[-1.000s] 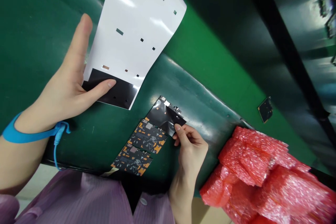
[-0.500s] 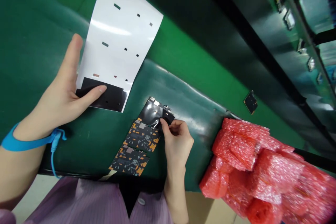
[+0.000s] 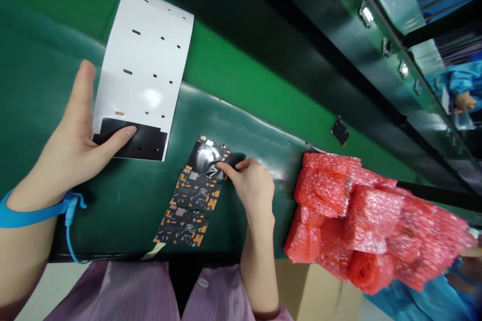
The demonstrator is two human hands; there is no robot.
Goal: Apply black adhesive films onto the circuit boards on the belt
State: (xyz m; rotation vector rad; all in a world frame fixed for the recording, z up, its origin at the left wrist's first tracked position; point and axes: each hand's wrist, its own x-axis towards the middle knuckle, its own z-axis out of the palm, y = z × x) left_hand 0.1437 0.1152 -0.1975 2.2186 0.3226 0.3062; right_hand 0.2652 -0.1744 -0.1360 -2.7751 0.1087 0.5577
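My left hand grips the lower black end of a white backing sheet with small cut-outs, thumb on top and fingers behind. A strip of black and orange circuit boards lies on the dark green mat. My right hand pinches a shiny black film that lies over the far board of the strip. A blue wrist strap circles my left wrist.
A pile of red bubble-wrap bags sits at the right, over a cardboard box. A small dark board lies alone on the bright green band. A dark rail and shelf run across the upper right, where another person's blue sleeves show.
The view has swung right. My right hand has slid leftwards over the far board, still pinching the black film. My left hand keeps its hold on the sheet.
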